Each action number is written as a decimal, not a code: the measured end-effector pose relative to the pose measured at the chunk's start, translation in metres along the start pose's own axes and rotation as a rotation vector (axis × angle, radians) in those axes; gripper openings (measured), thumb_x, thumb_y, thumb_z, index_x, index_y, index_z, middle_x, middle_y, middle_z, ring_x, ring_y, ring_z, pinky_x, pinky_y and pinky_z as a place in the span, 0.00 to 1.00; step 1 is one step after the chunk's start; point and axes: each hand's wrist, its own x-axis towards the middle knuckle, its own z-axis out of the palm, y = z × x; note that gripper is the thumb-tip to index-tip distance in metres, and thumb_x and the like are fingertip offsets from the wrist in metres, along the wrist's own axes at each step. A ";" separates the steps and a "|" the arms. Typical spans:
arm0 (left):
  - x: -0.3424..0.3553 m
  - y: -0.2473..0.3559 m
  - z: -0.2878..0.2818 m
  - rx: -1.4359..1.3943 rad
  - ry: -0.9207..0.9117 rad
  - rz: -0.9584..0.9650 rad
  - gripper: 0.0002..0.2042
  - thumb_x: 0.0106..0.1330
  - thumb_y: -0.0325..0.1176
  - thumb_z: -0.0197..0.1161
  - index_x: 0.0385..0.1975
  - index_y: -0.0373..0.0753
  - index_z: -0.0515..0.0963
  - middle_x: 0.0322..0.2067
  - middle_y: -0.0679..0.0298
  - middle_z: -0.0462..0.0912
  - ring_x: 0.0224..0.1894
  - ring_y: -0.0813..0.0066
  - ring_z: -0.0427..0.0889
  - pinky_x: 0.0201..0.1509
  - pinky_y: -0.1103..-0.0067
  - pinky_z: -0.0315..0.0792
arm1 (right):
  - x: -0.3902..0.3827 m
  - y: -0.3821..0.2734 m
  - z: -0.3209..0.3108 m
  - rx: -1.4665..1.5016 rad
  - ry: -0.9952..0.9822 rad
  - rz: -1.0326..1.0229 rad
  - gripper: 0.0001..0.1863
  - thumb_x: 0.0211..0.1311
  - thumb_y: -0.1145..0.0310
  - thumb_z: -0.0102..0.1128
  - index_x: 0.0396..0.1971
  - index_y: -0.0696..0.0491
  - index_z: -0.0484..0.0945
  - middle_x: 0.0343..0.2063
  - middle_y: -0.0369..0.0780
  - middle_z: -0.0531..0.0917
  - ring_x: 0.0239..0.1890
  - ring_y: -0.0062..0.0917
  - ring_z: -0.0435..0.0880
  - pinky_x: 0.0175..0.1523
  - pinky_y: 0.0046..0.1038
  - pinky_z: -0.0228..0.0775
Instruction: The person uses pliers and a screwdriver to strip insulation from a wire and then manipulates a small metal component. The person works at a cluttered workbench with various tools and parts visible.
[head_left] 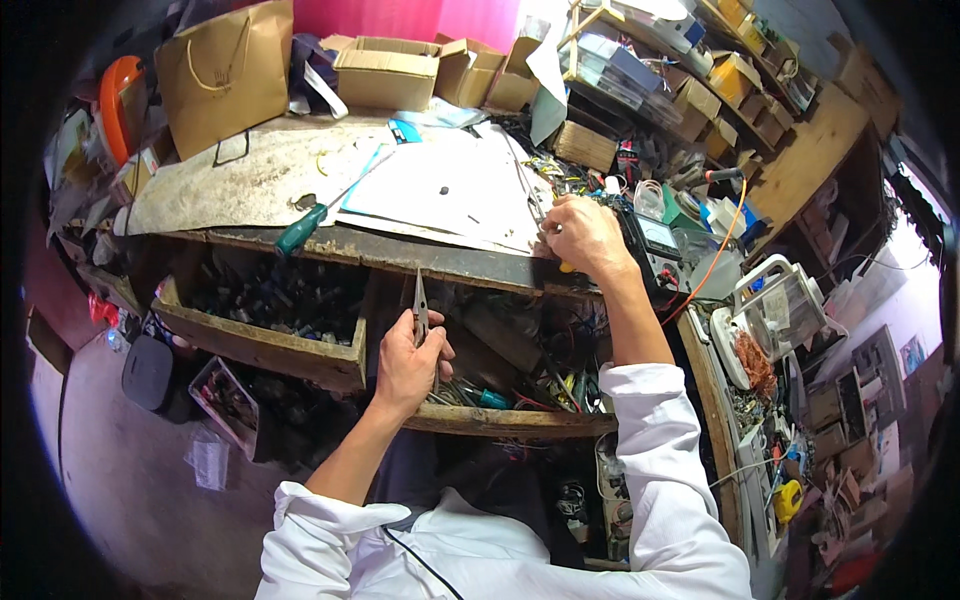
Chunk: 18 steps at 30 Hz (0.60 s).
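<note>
My left hand (410,365) is closed around a pair of needle-nose pliers (420,298), its jaws pointing up in front of the bench edge, above an open drawer. My right hand (587,238) rests at the right side of the worktop, fingers curled together beside a heap of small parts and wires (565,180). Whatever its fingers pinch is hidden or too small to name. White paper sheets (430,200) cover the middle of the bench, with a small dark piece (444,190) on them. A green-handled screwdriver (302,230) lies across the bench edge to the left.
Below the bench, one pulled-out drawer (262,345) holds many dark parts; another (520,422) holds tools and wires. An analog meter (657,235) and a clear-lidded appliance (785,305) stand on the right. Cardboard boxes (385,75) and a brown paper bag (225,75) line the back.
</note>
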 end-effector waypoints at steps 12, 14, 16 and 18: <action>0.000 0.002 -0.002 0.051 -0.029 -0.032 0.07 0.73 0.29 0.56 0.46 0.33 0.72 0.25 0.63 0.79 0.22 0.78 0.79 0.25 0.79 0.76 | -0.012 -0.018 0.023 -0.156 0.055 -0.159 0.08 0.60 0.66 0.62 0.29 0.54 0.86 0.44 0.40 0.84 0.52 0.35 0.80 0.55 0.42 0.69; 0.000 0.003 -0.001 0.050 -0.034 -0.039 0.08 0.73 0.29 0.56 0.46 0.33 0.72 0.25 0.63 0.79 0.22 0.78 0.79 0.25 0.79 0.76 | -0.013 -0.019 0.029 -0.203 0.099 -0.179 0.08 0.60 0.67 0.62 0.29 0.55 0.86 0.44 0.40 0.84 0.52 0.36 0.80 0.55 0.42 0.69; 0.000 0.003 -0.002 0.047 -0.034 -0.042 0.08 0.73 0.29 0.56 0.46 0.33 0.72 0.25 0.63 0.79 0.22 0.78 0.79 0.26 0.79 0.76 | -0.013 -0.020 0.032 -0.213 0.121 -0.181 0.08 0.60 0.67 0.61 0.29 0.56 0.85 0.45 0.41 0.84 0.52 0.36 0.80 0.56 0.42 0.69; 0.000 0.000 -0.004 0.040 -0.027 -0.041 0.08 0.73 0.29 0.56 0.47 0.33 0.71 0.25 0.63 0.79 0.22 0.79 0.79 0.26 0.79 0.76 | -0.013 -0.023 0.034 -0.183 0.119 -0.168 0.08 0.59 0.68 0.61 0.29 0.57 0.85 0.46 0.42 0.84 0.52 0.37 0.80 0.56 0.43 0.69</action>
